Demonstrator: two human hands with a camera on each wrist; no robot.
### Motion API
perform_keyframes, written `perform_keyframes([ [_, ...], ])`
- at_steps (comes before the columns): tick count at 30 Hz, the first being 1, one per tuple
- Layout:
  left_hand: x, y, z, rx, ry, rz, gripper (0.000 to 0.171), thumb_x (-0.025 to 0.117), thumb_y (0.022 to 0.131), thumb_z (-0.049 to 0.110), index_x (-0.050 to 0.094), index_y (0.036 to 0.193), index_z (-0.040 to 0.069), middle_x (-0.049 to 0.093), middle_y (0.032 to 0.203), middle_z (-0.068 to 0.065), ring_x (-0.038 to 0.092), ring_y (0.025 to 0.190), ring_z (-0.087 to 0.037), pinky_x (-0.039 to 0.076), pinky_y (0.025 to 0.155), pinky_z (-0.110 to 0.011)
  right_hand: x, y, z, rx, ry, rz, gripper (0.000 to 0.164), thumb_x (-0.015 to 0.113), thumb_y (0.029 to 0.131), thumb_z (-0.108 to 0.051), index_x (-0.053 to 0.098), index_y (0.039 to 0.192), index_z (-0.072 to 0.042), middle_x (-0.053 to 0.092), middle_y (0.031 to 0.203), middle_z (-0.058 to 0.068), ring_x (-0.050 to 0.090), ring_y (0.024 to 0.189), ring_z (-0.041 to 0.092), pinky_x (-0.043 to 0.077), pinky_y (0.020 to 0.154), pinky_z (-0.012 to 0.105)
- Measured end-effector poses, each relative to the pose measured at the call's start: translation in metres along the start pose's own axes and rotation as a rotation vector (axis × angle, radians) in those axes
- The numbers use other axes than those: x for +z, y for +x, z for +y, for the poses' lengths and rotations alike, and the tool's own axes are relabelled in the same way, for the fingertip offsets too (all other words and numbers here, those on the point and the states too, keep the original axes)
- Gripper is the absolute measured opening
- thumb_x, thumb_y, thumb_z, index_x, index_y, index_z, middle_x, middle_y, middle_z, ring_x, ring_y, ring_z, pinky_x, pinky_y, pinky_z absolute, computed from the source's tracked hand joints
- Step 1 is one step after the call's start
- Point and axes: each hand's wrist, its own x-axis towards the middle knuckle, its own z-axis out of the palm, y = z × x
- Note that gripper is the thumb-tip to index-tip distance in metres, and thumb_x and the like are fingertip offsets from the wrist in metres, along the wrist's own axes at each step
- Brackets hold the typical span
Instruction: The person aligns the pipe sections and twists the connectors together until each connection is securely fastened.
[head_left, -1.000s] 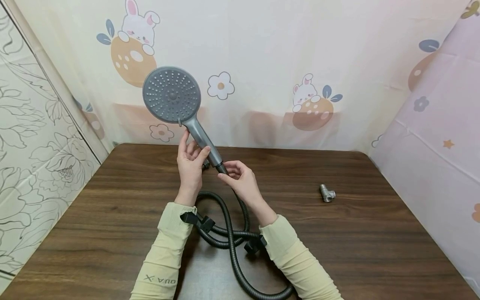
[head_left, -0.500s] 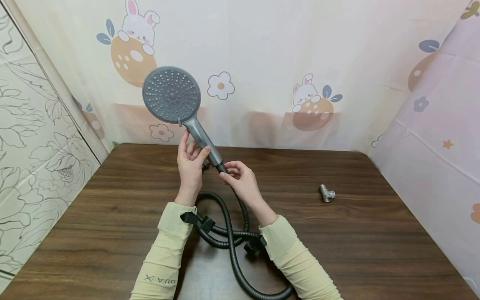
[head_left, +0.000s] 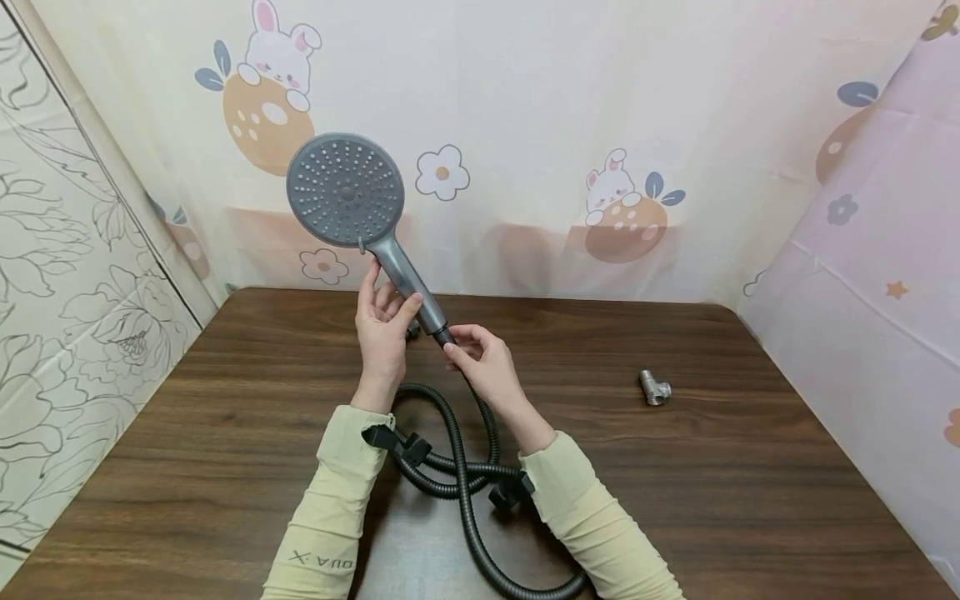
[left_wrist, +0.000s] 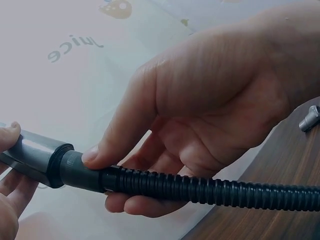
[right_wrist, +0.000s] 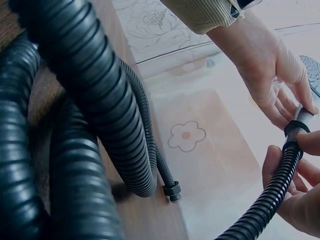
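A grey handheld shower head (head_left: 345, 190) is raised above the table, its round nozzle face toward me and its handle slanting down to the right. My left hand (head_left: 382, 333) grips that handle, thumb in front and fingers behind. At the handle's lower end, my right hand (head_left: 483, 362) pinches the smooth collar (left_wrist: 82, 172) of a black ribbed shower hose (left_wrist: 215, 190) between thumb and fingers. The collar sits against the handle's end; whether it is threaded on cannot be told. The hose hangs from there and lies in loops on the table.
A small metal valve fitting (head_left: 654, 388) lies on the right of the wooden table (head_left: 750, 467). The hose's other end, with a black nut (right_wrist: 172, 190), lies near the back edge behind my left hand. A patterned curtain (head_left: 525, 100) stands behind the table.
My right thumb has shifted slightly to the right across the hose collar. The left hand and the shower head stay almost still.
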Motion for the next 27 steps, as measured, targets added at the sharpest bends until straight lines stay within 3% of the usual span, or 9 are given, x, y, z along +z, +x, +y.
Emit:
perform_keyframes([
  [15, 0.0018, -0.0012, 0.001, 0.01, 0.002, -0.004, 0.07, 0.062, 0.082, -0.005, 0.033, 0.14, 0.019, 0.056, 0.118, -0.006, 0.057, 0.098, -0.017, 0.048, 0.08, -0.026, -0.0008, -0.0028, -0.0041, 0.002, 0.023, -0.009, 0.025, 0.05, 0.092, -0.003, 0.053, 0.115, 0.008, 0.058, 0.101, 0.025, 0.061, 0.071, 0.01, 0.05, 0.076, 0.049],
  [23, 0.0021, -0.0016, 0.001, 0.015, -0.012, -0.021, 0.069, 0.062, 0.082, -0.004, 0.032, 0.14, 0.019, 0.056, 0.117, -0.005, 0.057, 0.098, -0.017, 0.048, 0.081, -0.027, -0.0006, -0.0025, -0.0041, 0.021, -0.02, 0.007, 0.038, 0.067, 0.082, -0.007, 0.053, 0.116, 0.001, 0.061, 0.103, 0.02, 0.061, 0.08, 0.017, 0.053, 0.07, 0.031],
  [27, 0.0026, -0.0016, 0.0014, 0.02, -0.011, -0.027, 0.069, 0.062, 0.082, -0.004, 0.032, 0.14, 0.018, 0.056, 0.116, -0.005, 0.057, 0.098, -0.017, 0.048, 0.081, -0.027, -0.0003, -0.0016, -0.0034, 0.026, -0.013, 0.016, 0.041, 0.067, 0.08, -0.004, 0.05, 0.117, 0.002, 0.062, 0.102, 0.022, 0.061, 0.08, 0.019, 0.053, 0.071, 0.035],
])
